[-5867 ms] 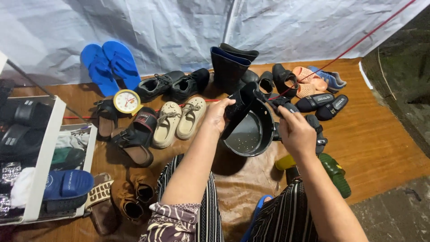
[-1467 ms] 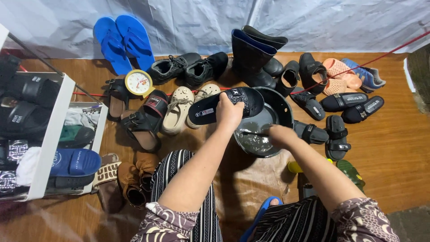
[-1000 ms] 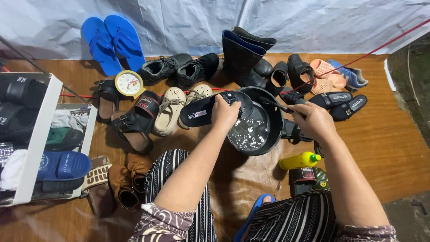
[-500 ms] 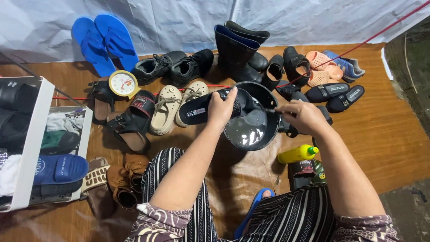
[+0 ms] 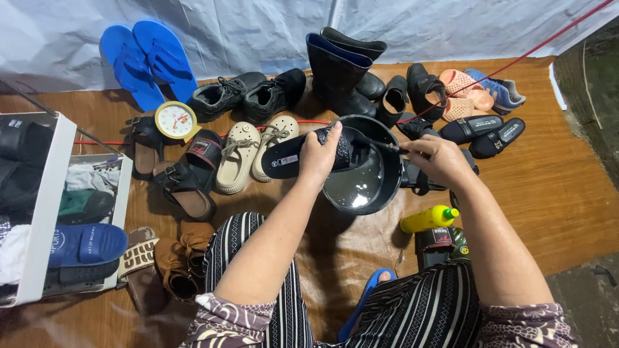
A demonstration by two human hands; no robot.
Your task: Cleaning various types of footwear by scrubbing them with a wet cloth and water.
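My left hand grips a black slide sandal and holds it level over the left rim of a black basin with water in it. At the basin's right rim, my right hand is closed on a thin dark brush handle. The handle's tip points at the sandal's heel end. Both forearms reach out from my lap, which is covered by striped cloth.
Around the basin lie blue flip-flops, a small round clock, black shoes, tall dark boots, cream clogs and black slides. A yellow bottle lies near my right knee. A white shelf with footwear stands at the left.
My right hand has come up out of the basin's water and now holds the brush against the sandal. My left hand has kept the sandal over the basin.
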